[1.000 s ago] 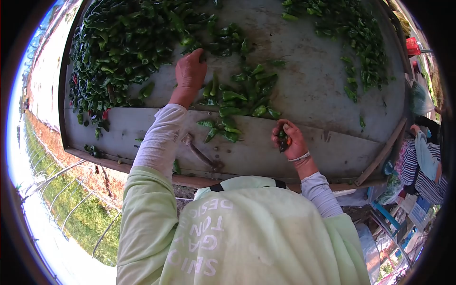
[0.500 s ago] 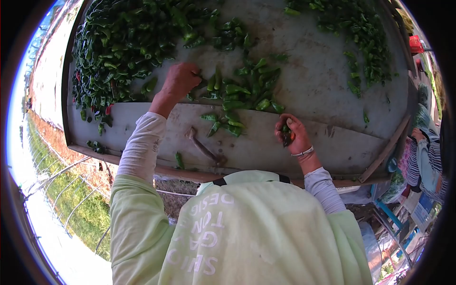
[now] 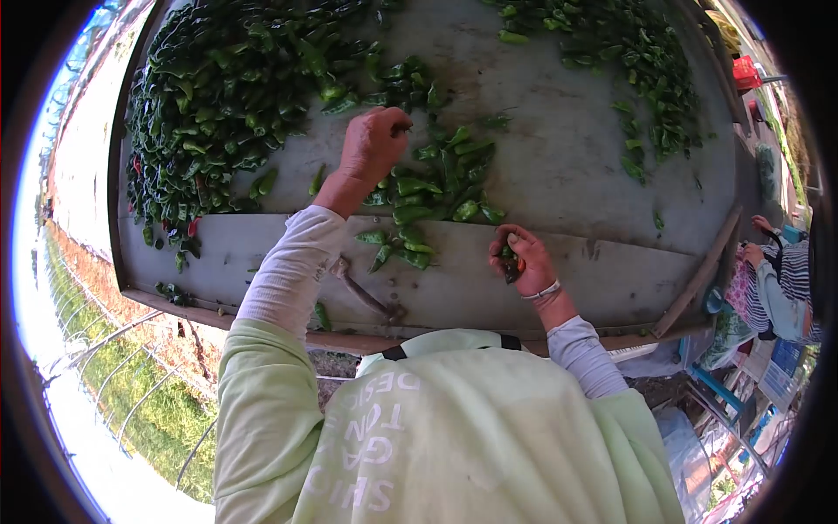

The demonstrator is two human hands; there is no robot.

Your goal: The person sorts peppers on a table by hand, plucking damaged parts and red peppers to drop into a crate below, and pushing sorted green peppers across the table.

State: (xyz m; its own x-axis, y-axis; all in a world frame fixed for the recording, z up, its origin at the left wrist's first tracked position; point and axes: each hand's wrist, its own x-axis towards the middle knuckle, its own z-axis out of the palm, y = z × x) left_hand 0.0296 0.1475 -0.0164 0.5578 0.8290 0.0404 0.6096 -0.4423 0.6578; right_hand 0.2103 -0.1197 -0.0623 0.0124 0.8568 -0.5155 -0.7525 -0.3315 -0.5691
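My left hand [image 3: 374, 147] is closed above the table, fingers curled down toward the right. Something small and dark shows at its fingertips, too little to name. Just below and to the right of it lies a loose group of green peppers [image 3: 417, 186], with a few more peppers [image 3: 414, 237] nearer to me. My right hand [image 3: 534, 265] is curled palm up over the near strip of the table, wrapped around a few peppers [image 3: 509, 262], green and dark with a reddish-orange patch. A band circles the right wrist.
A large heap of green peppers [image 3: 218, 105] covers the table's left side; another pile [image 3: 650, 79] lies at the far right. A curved brown stick-like piece [image 3: 371, 293] rests near the wooden front edge [image 3: 349, 342]. Another person in stripes [image 3: 794, 275] is at far right.
My left hand has moved right, from beside the big heap to above the loose peppers. My right hand still holds its peppers. The whole view has shifted slightly.
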